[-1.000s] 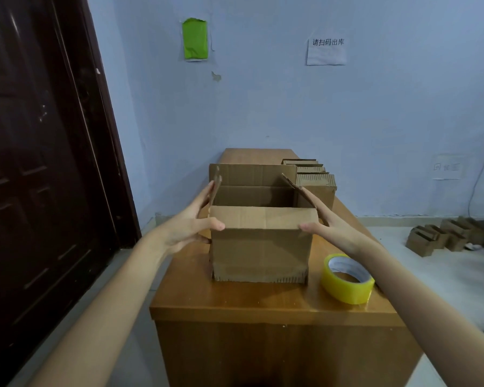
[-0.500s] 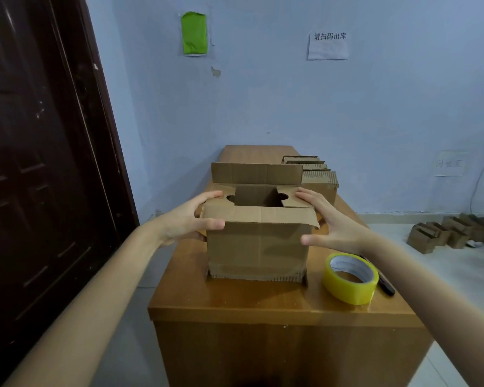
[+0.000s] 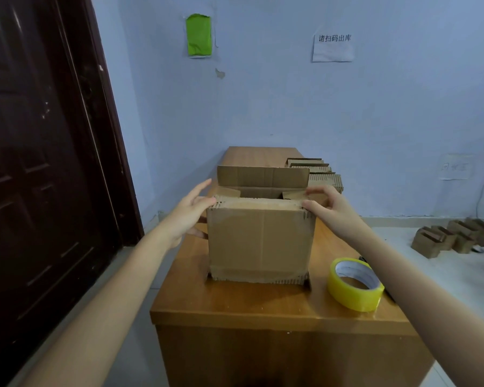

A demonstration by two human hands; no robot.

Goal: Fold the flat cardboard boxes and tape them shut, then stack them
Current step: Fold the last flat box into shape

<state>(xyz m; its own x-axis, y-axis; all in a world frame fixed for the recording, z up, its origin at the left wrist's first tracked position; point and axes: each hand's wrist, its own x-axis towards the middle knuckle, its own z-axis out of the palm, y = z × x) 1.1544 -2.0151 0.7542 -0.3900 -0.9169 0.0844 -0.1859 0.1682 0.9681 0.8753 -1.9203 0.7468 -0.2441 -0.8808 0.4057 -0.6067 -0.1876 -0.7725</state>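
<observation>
A brown cardboard box [image 3: 259,241] stands upright in the middle of the wooden table [image 3: 263,305]. Its two side flaps are folded in, its near flap lies down over them, and its far flap stands up. My left hand [image 3: 190,210] presses the near flap's left corner with fairly straight fingers, thumb against the box's left side. My right hand [image 3: 327,208] has bent fingers on the right side flap and its thumb on the near flap's right corner. A yellow tape roll [image 3: 355,283] lies on the table right of the box.
A stack of flat cardboard boxes [image 3: 316,171] lies behind the box at the table's far right. Several folded small boxes [image 3: 453,237] sit on the floor to the right. A dark door [image 3: 39,163] fills the left side, close to the table.
The side flaps went from upright to folded in. The near flap has come down flat over them. Both hands moved up to the box's top front corners.
</observation>
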